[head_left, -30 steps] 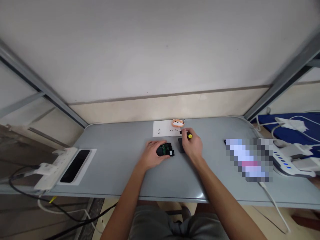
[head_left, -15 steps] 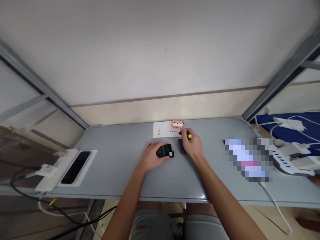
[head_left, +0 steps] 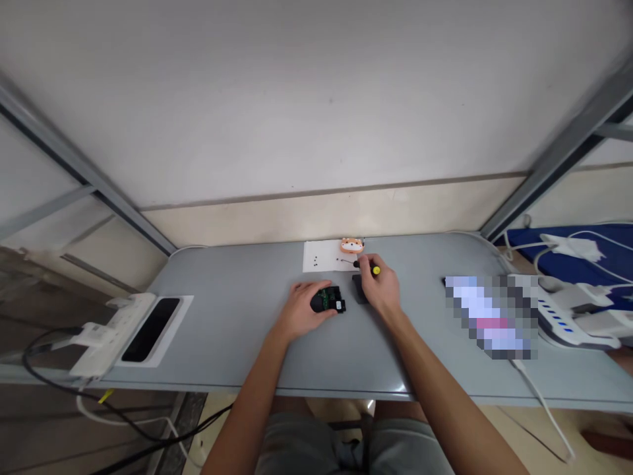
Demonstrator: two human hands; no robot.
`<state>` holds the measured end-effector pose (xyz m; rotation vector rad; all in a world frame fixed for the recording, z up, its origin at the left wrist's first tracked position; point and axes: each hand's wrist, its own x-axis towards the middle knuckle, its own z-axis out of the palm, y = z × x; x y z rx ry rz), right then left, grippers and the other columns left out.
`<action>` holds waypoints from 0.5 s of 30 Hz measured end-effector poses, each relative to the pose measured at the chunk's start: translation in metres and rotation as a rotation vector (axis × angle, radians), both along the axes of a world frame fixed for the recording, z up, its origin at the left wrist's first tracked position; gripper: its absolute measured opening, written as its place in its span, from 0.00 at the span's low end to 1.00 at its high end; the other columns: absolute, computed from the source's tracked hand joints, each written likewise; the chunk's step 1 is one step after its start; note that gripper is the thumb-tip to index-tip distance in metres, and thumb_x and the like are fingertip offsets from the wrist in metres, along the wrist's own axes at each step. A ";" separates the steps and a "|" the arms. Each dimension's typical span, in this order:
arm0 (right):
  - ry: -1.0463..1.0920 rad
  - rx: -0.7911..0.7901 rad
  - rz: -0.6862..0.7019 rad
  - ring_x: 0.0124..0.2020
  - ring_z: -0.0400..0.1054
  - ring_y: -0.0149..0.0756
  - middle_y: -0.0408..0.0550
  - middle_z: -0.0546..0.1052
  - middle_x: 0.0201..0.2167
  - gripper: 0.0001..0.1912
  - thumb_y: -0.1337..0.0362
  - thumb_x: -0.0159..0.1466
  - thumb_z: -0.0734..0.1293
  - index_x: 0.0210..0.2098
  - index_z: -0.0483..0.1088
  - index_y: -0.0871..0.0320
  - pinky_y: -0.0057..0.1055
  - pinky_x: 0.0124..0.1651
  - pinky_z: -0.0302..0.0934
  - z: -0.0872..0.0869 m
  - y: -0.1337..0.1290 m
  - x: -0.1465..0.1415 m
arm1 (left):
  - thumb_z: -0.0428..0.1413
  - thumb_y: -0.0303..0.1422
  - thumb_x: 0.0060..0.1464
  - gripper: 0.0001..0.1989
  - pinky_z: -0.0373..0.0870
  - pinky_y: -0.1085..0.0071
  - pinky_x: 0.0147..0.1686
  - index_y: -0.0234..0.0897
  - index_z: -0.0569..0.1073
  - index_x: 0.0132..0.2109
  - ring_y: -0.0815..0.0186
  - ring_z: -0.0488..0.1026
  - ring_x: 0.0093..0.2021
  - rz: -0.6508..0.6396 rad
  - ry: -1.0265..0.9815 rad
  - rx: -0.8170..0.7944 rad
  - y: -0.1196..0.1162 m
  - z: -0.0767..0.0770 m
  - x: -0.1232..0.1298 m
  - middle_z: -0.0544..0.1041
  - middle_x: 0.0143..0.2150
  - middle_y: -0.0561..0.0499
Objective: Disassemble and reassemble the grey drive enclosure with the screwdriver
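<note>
My left hand (head_left: 302, 309) is closed around an opened black device (head_left: 330, 299) on the table, shaped like a computer mouse, with a green circuit board exposed. My right hand (head_left: 382, 285) pinches a small screwdriver (head_left: 376, 270) with a yellow-ended black handle. Its thin shaft points left over a white sheet of paper (head_left: 324, 248), the tip by the small dark screws (head_left: 337, 259) on the right side. Several more screws (head_left: 315, 261) lie on the paper's left part. A dark flat piece (head_left: 359, 289), partly hidden, lies under my right hand.
An orange animal-faced case (head_left: 352, 245) sits at the paper's back right. On the left are a black phone (head_left: 151, 330) and a white power strip (head_left: 113, 333). To the right lie a blurred-out phone (head_left: 487, 316) and a charging hub (head_left: 558, 320) with cables. A wall (head_left: 316, 214) stands behind.
The screwdriver tip has shifted very slightly left, onto or beside one of the right-hand screws. My left hand and the opened device stay essentially in place.
</note>
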<state>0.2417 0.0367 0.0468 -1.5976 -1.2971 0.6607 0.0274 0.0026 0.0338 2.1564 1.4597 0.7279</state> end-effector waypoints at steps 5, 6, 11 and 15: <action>0.027 0.002 -0.003 0.35 0.73 0.44 0.49 0.84 0.36 0.25 0.40 0.69 0.57 0.38 0.75 0.51 0.35 0.40 0.61 0.001 -0.001 0.000 | 0.73 0.36 0.52 0.30 0.67 0.51 0.65 0.48 0.77 0.61 0.50 0.76 0.61 -0.014 0.008 -0.002 0.001 -0.001 0.000 0.81 0.60 0.49; 0.034 -0.007 -0.005 0.35 0.73 0.44 0.49 0.84 0.35 0.25 0.40 0.69 0.57 0.38 0.75 0.51 0.35 0.39 0.61 0.001 -0.001 0.000 | 0.73 0.37 0.52 0.30 0.67 0.51 0.65 0.49 0.77 0.61 0.50 0.76 0.61 -0.014 0.009 0.003 0.001 -0.001 0.000 0.81 0.60 0.49; 0.112 0.004 -0.021 0.27 0.70 0.41 0.45 0.79 0.27 0.28 0.36 0.68 0.57 0.37 0.74 0.52 0.34 0.35 0.60 0.000 0.001 0.002 | 0.73 0.37 0.53 0.30 0.67 0.51 0.65 0.49 0.76 0.62 0.51 0.76 0.61 -0.024 0.015 0.009 0.002 -0.002 -0.001 0.81 0.60 0.49; 0.206 0.011 -0.019 0.22 0.68 0.38 0.40 0.72 0.18 0.29 0.34 0.68 0.58 0.36 0.73 0.52 0.33 0.31 0.60 -0.002 0.002 0.005 | 0.73 0.36 0.53 0.30 0.66 0.52 0.65 0.49 0.76 0.62 0.51 0.76 0.60 -0.032 0.013 0.023 0.002 -0.004 -0.002 0.81 0.60 0.49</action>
